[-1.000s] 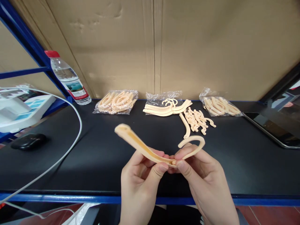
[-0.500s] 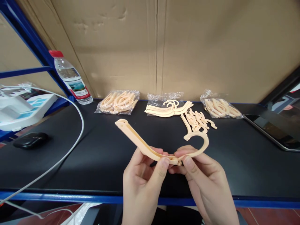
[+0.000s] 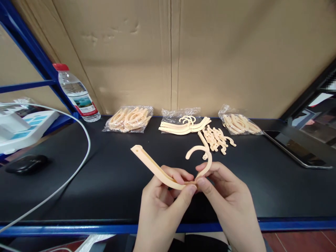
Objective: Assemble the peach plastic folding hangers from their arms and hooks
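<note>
Between finger and thumb my left hand [image 3: 168,203] pinches a beige plastic hanger arm [image 3: 154,169], its free end pointing up and left. My right hand [image 3: 225,199] grips the base of a curved hanger hook [image 3: 209,157] of the same colour, which curls upward and to the left. Both parts meet between my fingertips; the fingers hide the joint, so I cannot tell how they are fastened. Behind the hook lie a pile of small beige hanger pieces [image 3: 216,138] and a loose straight piece [image 3: 202,139]. Further back, hangers [image 3: 181,128] are stacked on a clear bag.
Bagged hanger parts [image 3: 128,119] lie at the back left, and another bag [image 3: 240,123] at the back right. A water bottle [image 3: 78,96], a black mouse [image 3: 27,163] and a white cable [image 3: 88,147] are on the left. A tablet [image 3: 296,148] lies at right.
The hook has turned upright and leftward at the joint, with my right hand moving slightly left. The hanger arm's free end sits a little lower. The whole view has shifted slightly.
</note>
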`<state>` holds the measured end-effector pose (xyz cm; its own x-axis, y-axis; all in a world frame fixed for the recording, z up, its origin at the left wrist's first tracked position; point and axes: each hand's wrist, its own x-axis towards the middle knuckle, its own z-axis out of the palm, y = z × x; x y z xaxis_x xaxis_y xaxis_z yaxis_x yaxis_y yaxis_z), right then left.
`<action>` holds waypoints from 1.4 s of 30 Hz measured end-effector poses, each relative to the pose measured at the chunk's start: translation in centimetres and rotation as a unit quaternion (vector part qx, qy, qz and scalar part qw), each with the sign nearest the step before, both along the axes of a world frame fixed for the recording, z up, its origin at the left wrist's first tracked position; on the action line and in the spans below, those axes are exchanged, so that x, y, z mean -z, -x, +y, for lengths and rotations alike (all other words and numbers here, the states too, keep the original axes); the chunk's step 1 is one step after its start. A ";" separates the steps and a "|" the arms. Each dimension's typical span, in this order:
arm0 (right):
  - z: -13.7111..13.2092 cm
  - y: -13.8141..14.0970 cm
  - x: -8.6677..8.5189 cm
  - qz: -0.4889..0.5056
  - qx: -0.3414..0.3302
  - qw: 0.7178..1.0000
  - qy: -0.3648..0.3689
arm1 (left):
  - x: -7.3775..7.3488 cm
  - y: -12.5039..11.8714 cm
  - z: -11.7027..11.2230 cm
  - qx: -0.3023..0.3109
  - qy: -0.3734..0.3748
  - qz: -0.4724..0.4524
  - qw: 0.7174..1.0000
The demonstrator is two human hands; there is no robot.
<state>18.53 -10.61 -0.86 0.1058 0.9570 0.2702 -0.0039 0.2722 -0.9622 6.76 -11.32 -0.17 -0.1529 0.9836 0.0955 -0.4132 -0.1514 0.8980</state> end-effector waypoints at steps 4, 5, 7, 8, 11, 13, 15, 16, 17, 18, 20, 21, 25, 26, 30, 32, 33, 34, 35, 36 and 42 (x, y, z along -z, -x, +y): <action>0.8 -1.7 0.0 -0.211 0.143 0.966 -0.052 | 0.0 0.4 0.2 -0.017 0.004 -0.028 0.999; 1.1 -2.0 0.3 -0.280 0.171 0.942 -0.068 | -0.1 0.6 0.3 -0.018 0.010 -0.038 0.999; 1.7 -2.2 1.0 -0.412 0.168 0.890 -0.094 | -0.1 0.8 0.5 -0.017 0.027 -0.055 0.998; 1.9 -2.2 1.4 -0.467 0.153 0.865 -0.103 | -0.2 0.9 0.6 -0.015 0.037 -0.061 0.997; 2.2 -1.9 2.4 -0.556 0.132 0.813 -0.113 | -0.2 1.1 0.6 -0.012 0.052 -0.070 0.996; 1.9 -1.8 2.4 -0.559 0.127 0.811 -0.115 | -0.2 1.1 0.6 -0.014 0.051 -0.074 0.996; 1.3 -1.9 1.9 -0.530 0.111 0.832 -0.119 | -0.1 1.2 0.6 -0.010 0.049 -0.074 0.996; 1.0 -2.1 1.6 -0.509 0.109 0.845 -0.123 | 0.0 1.2 0.6 -0.006 0.048 -0.073 0.996; 0.7 -2.2 1.2 -0.487 0.116 0.856 -0.130 | 0.0 1.3 0.6 -0.001 0.048 -0.072 0.996; 0.4 -2.4 0.9 -0.470 0.136 0.861 -0.138 | 0.0 1.3 0.6 0.002 0.047 -0.071 0.996; 0.3 -2.6 0.5 -0.465 0.195 0.851 -0.147 | 0.0 1.2 0.6 -0.004 0.046 -0.071 0.996; 0.3 -2.7 0.5 -0.480 0.221 0.837 -0.139 | -0.1 1.2 0.5 -0.011 0.046 -0.072 0.996; 1.2 -2.5 1.1 -0.554 0.221 0.801 -0.050 | -0.2 0.8 0.4 -0.029 0.051 -0.069 0.996; 1.3 -2.4 1.2 -0.554 0.211 0.805 -0.026 | -0.3 0.8 0.4 -0.029 0.053 -0.067 0.996; 1.4 -2.2 1.2 -0.535 0.184 0.824 0.038 | -0.3 0.7 0.4 -0.024 0.047 -0.069 0.996; 1.3 -2.5 1.0 -0.528 0.157 0.833 0.044 | -0.3 0.7 0.4 -0.022 0.044 -0.075 0.996; 1.3 -2.8 0.9 -0.521 0.143 0.840 0.045 | -0.4 0.7 0.4 -0.021 0.044 -0.078 0.996; 1.3 -3.1 0.8 -0.511 0.132 0.848 0.045 | -0.4 0.8 0.4 -0.021 0.045 -0.079 0.996; 1.4 -3.5 0.8 -0.498 0.125 0.857 0.044 | -0.4 0.7 0.4 -0.022 0.046 -0.081 0.995; 1.5 -3.9 0.8 -0.484 0.121 0.866 0.040 | -0.4 0.8 0.4 -0.023 0.047 -0.082 0.995; 1.8 -5.3 0.9 -0.452 0.110 0.885 0.018 | -0.3 0.9 0.6 -0.021 0.045 -0.083 0.995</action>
